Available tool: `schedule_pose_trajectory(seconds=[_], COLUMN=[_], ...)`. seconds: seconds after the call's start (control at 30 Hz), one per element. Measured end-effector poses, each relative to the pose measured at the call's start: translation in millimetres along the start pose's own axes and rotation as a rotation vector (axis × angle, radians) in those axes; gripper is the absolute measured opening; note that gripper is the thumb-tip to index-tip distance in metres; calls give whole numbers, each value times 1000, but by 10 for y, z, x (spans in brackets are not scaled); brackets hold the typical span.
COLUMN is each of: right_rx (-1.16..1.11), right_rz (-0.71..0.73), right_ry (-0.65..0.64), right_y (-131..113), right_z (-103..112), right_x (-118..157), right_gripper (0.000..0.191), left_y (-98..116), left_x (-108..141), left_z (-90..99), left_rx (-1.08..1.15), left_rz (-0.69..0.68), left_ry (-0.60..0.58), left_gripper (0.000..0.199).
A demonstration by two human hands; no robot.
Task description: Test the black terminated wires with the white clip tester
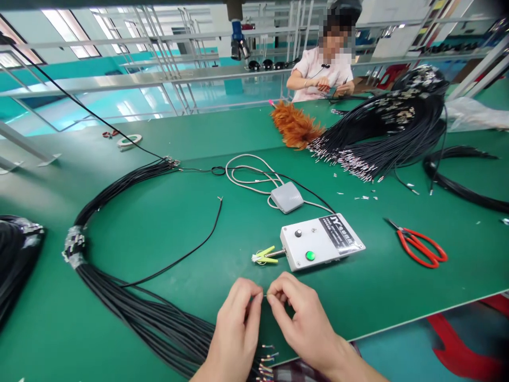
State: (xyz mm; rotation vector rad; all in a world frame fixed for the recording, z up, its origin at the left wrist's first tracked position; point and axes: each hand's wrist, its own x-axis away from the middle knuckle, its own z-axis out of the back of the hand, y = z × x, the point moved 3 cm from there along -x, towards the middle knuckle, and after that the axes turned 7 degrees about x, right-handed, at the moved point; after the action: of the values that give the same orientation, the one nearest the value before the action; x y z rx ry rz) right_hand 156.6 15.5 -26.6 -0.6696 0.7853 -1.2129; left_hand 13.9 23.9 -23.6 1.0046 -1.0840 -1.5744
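My left hand (pixel 237 321) and my right hand (pixel 303 313) meet near the table's front edge, thumb and forefinger pinched on each. Between the fingertips shows a short, thin, light wire (pixel 265 295); the rest of it is hidden by the fingers. Beneath and left of my left hand runs a bundle of black cables (pixel 139 313), its stripped, coloured wire ends (pixel 267 363) poking out by the wrist. Just beyond the hands lies a white control box (pixel 294 249) with a lit green button. A yellow-green forked clip (pixel 265 256) sticks out from its left side.
A grey foot pedal (pixel 287 197) with coiled cord lies behind the box. Red-handled scissors (pixel 421 246) are at right. Farther back are a heap of black cables (pixel 382 127), an orange feather duster (pixel 295 126) and a tape roll (pixel 130 141). Another person (pixel 322 74) sits across the table.
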Motion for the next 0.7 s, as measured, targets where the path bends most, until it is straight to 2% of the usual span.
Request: schedule_pose_trajectory(seconds=[0.07,0.2,0.27,0.37,0.47,0.57,0.63,0.7], right_rx=[26,79,168,355,487,580,649,722], right_rz=[-13,-71,-44,110,313,446,466,441], right_ry=[10,15,34,42,37,41,69,104], right_y=[50,150,145,52,-54,-108,-127,-143], right_z=[5,51,90,105,91,134,207,282], right_x=[26,91,103,59,-21,-97,-170,-283], right_gripper=[15,14,9,12,22,27,21,8], left_y=[-29,-156,-174,-135,-53,-8,-23,-64], left_x=[-8,-66,-83,-85,-75,-84,-131,-205], left_z=[-18,-36,-31,-4,33,88,153,221], left_rx=[-42,11,40,18,-80,-132,-128,-125], left_rz=[-55,96,127,79,-101,-245,-231,-154], left_ry=[4,-18,-35,-68,-146,-207,-153,-56], left_gripper=[18,21,21,21,20,21,20,19])
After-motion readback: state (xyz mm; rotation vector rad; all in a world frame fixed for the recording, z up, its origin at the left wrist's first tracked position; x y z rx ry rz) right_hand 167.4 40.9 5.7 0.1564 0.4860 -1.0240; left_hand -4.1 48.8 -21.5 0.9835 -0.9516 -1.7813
